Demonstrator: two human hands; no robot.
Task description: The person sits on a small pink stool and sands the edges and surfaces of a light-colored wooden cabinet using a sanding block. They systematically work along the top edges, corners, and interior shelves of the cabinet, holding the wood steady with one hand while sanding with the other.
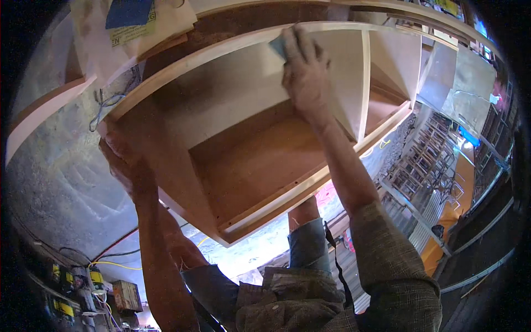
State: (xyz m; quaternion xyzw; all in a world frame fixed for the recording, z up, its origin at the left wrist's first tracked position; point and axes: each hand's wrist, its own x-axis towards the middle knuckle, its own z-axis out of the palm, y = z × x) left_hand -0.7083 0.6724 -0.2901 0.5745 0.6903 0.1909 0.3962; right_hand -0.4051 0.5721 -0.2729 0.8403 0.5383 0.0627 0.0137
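A wooden cabinet carcass (249,169), open toward me and split by an upright divider (365,83), fills the middle of the view. At its far long edge, my right hand (306,72) is closed over a small blue-green piece of sandpaper (278,47); only one corner of the sheet shows, pressed against the rim. My left hand (124,160) grips the cabinet's left end near the far corner, its fingers partly in shadow. My bare forearms reach up on both sides of the box.
Beyond the cabinet lie boards and a printed paper sheet (130,34) with a dark blue sheet (128,13) on it. Yellow-and-black tools (62,307) and cords are at lower left. Stacked metal frames (423,157) stand at right. A pale board (50,113) juts in at left.
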